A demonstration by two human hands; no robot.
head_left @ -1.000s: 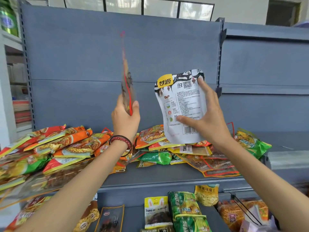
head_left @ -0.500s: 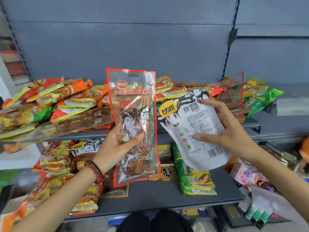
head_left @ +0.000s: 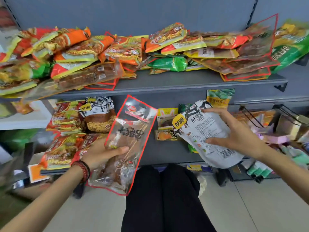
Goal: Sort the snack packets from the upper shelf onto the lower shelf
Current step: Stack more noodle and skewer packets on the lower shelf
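Observation:
My left hand grips a clear red-edged skewer packet in front of the lower shelf, thumb across its front. My right hand holds a white pouch with a yellow logo, its printed back toward me, just right of the middle of the lower shelf. The upper shelf carries a long heap of orange, green and clear snack packets. On the lower shelf lie orange noodle packets, a matching white pouch and small yellow packets.
My dark trouser legs stand on the tiled floor below the shelves. A wire rack with pastel packs sits at the right. White shelving stands at the left. A bare strip of lower shelf lies between the two held packets.
Both hands have come down from in front of the upper shelf to the lower shelf, each still holding its packet. The skewer packet turned from edge-on to face me.

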